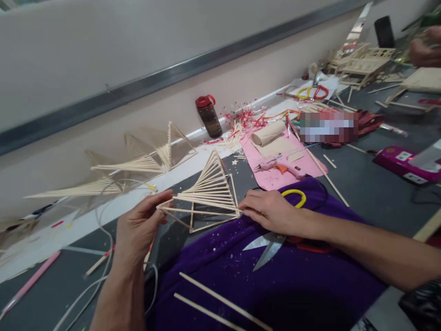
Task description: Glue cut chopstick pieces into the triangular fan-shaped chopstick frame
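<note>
Between my hands is a small frame of thin wooden sticks (206,197), its upper sticks fanned into a twisted, sloping surface. My left hand (139,227) grips its left corner with thumb and fingers. At the frame's right lower corner, my right hand (263,210) pinches a stick end. Under my right wrist lie scissors (268,250) with spread blades and a yellow and a red handle, resting on a purple cloth (220,257). Two loose wooden sticks (220,299) lie on the cloth nearer to me.
A pink glue gun (280,166) rests on a pink sheet (253,158) with a cardboard tube (268,133). More stick structures (138,163) and a red-capped bottle (209,117) stand along the wall. A white cable (109,248) runs at left. Another person's hand (425,48) is at far right.
</note>
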The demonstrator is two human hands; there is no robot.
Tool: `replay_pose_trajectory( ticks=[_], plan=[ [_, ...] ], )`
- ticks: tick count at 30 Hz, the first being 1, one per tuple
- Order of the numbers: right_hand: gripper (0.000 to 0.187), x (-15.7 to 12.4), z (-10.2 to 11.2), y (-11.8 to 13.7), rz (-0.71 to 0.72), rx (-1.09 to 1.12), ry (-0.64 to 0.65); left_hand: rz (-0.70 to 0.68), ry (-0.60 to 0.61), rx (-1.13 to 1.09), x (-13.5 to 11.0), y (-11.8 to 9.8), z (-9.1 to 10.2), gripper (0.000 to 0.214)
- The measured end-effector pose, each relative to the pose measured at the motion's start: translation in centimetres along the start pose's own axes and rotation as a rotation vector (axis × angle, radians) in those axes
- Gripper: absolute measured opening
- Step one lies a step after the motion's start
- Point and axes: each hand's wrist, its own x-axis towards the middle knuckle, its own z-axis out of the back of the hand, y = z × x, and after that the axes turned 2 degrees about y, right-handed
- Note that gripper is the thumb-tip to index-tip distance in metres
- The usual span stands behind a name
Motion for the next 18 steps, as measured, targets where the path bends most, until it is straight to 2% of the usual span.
replay_pose_trajectory(
  ticks=[8, 18],
  plan=[
    [0.017, 0.22, 0.14, 0.2, 0.018, -0.083, 0.03, -0.074, 0.012, 0.006, 0.0, -0.14, -0.38, 0.019],
    [0.019, 0.35, 0.5, 0.42, 0.012, -0.16, 0.059, -0.076, 0.028, 0.046, 0.37, -0.11, -0.19, 0.019]
  ],
)
